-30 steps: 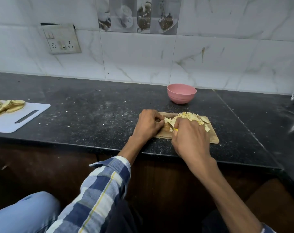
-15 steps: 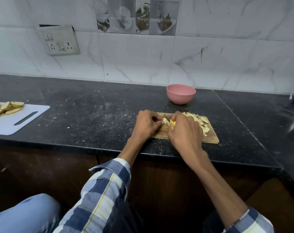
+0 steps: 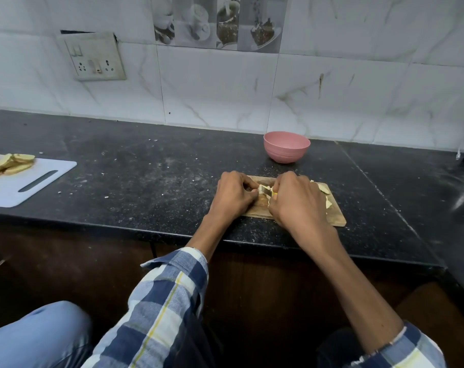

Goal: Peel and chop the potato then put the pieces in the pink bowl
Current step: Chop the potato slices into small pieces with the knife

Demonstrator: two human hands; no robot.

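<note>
Black speckled stone makes up the worktop (image 3: 146, 181), and a wooden board (image 3: 337, 219) lies at its front edge, right of the middle. Both hands are on the board. The left hand (image 3: 232, 196) has its fingers curled down, pinching a pale potato piece (image 3: 260, 187) at the board's far left part. The right hand (image 3: 297, 205) is curled round a knife (image 3: 265, 192); only a short bit of blade and a speck of yellow handle show between the two hands, the blade touching the potato piece. So each grip is closed on something: the left on the potato, the right on the knife. More cut pieces (image 3: 323, 189) lie on the board's right side, mostly hidden behind the right hand. The pink bowl (image 3: 286, 150) stands upright behind the board, near the worktop's back edge and apart from the board; whether anything lies inside cannot be told. At the worktop's left edge a white board (image 3: 18, 192) carries a heap of slices (image 3: 10, 163). Both forearms come up from checked sleeves (image 3: 167, 301) at the bottom of the view.
</note>
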